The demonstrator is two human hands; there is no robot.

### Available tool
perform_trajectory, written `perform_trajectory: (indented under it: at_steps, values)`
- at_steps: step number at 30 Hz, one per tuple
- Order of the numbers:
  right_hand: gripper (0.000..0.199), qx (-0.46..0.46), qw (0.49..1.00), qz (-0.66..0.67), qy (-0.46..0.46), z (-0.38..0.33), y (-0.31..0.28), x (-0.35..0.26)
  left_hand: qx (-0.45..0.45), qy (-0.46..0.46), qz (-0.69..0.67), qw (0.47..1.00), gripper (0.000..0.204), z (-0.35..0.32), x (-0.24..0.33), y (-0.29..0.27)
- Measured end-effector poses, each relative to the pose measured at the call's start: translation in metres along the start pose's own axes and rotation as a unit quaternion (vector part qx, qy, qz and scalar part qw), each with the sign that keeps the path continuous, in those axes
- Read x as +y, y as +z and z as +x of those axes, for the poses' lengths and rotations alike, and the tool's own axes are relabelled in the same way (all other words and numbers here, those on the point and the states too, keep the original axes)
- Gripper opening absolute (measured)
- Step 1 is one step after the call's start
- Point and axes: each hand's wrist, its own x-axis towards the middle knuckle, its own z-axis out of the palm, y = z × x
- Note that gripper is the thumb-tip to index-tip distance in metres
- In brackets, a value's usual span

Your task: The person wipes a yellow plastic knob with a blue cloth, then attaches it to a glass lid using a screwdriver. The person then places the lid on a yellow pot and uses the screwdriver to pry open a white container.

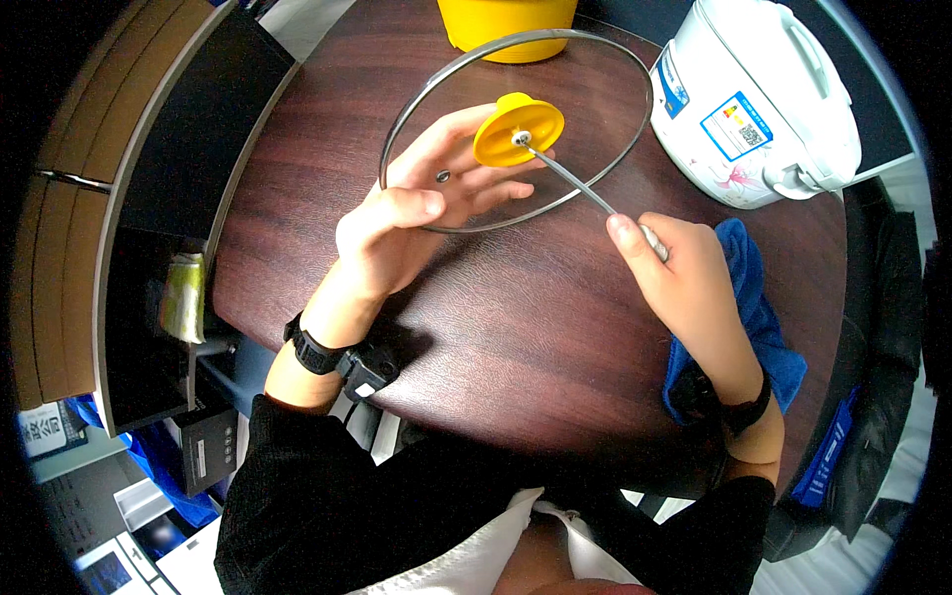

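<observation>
While the left hand (392, 213) grasps a glass lid (595, 109), the right hand (684, 263) points a screwdriver (572, 179) at the yellow knob (542, 125)

Though I watch from a distance, I can read both grips well enough on my head feed. The left hand is closed over the near left edge of the lid, its thumb on the near side of the metal rim (650, 89) and its fingers behind the clear glass. I cannot tell whether those fingertips touch the knob. The lid tilts above the dark wood-grain table (496, 317), between the person's hands and the yellow container (508, 25) at the far edge.

The knob's hollow underside faces me, near the middle of the lid. The right hand is clenched on the screwdriver's pale handle, and the thin metal shaft slants up and left to the knob's centre; I cannot make out whether the tip is seated there.

Right of the lid I have a white rice cooker (739, 104), and a crumpled blue cloth (769, 312) lies beside and beneath the right forearm. Each wrist wears a black strap, and the left one carries a small black device (369, 369).
</observation>
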Motion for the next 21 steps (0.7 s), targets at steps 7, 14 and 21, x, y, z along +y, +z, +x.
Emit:
perform_trajectory:
  at_steps: [7,14,21]
  values:
    - [0.049,0.054,0.998,-0.003,-0.017,-0.001,0.001,-0.001,-0.104,0.023,0.017,0.994,0.090,-0.001,-0.002,-0.012]
    - [0.044,0.102,0.990,-0.075,-0.071,-0.001,-0.001,-0.002,-0.059,0.020,0.048,0.997,0.095,-0.004,-0.003,-0.001]
    - [0.045,0.081,0.992,-0.068,-0.070,-0.001,0.003,-0.002,-0.023,0.048,0.057,0.997,0.094,-0.008,-0.015,-0.003]
